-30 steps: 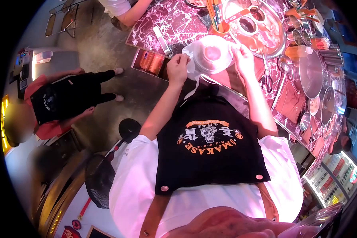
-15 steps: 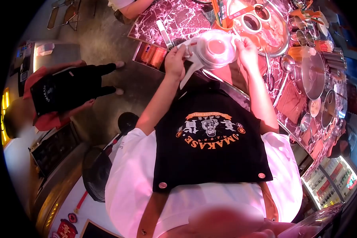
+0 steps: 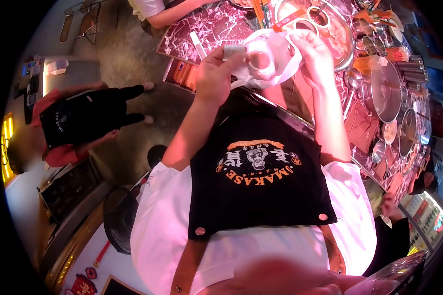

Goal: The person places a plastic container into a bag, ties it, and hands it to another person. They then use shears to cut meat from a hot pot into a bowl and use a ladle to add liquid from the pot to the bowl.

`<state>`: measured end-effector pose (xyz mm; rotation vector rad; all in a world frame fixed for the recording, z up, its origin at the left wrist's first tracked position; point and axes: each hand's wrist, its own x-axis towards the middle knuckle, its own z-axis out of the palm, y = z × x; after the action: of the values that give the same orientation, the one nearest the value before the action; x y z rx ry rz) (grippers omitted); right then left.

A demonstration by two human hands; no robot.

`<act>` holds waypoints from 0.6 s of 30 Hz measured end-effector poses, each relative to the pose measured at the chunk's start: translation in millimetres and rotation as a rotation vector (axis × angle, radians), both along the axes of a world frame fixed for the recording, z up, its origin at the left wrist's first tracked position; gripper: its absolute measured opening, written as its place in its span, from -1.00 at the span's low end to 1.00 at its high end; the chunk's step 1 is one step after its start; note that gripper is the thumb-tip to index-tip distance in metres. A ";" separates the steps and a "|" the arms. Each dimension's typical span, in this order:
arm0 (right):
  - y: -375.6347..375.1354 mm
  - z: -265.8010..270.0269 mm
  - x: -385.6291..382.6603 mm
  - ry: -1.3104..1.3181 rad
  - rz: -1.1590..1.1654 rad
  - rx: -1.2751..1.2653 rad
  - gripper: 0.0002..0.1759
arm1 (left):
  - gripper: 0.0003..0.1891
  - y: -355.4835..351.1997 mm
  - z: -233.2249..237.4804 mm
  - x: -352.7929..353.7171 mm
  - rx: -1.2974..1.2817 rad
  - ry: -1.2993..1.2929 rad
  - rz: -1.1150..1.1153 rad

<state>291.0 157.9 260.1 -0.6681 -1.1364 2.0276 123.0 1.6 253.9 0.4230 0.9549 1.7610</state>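
Observation:
A thin white plastic bag with a round container inside hangs between my two hands over the near edge of the counter. My left hand pinches the bag's left side, with a small white piece at its fingertips. At the bag's upper right, my right hand is closed on its edge. The large round tray of food lies just beyond my right hand.
A marbled counter carries a white marker-like stick, bowls, ladles and a clear round lid. Another person's arm rests at the far edge. A person in a black apron stands left; a fan is nearby.
Both hands have moved up slightly, and the bag is bunched higher around the container. The bag's long hanging strip no longer shows. Part of another person has appeared at the lower right.

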 end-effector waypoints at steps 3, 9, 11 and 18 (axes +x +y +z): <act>-13.1 26.5 4.0 -0.005 0.023 0.009 -0.72 | -0.82 -6.2 6.4 0.7 -0.164 0.390 0.052; -11.6 40.1 12.0 -0.667 0.036 0.840 -0.75 | -0.68 15.3 -13.0 6.8 0.284 0.717 0.270; -21.1 51.4 -5.7 -0.819 0.044 1.368 -0.77 | -0.61 21.0 -0.4 3.1 -0.075 0.991 -0.254; 5.2 32.5 -28.1 -0.356 0.238 1.508 -0.59 | -0.87 51.1 -51.3 9.2 0.004 0.706 -0.159</act>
<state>262.9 163.1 292.5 -0.0571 -2.4995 0.6825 132.2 52.7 202.6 1.1370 1.3545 1.4794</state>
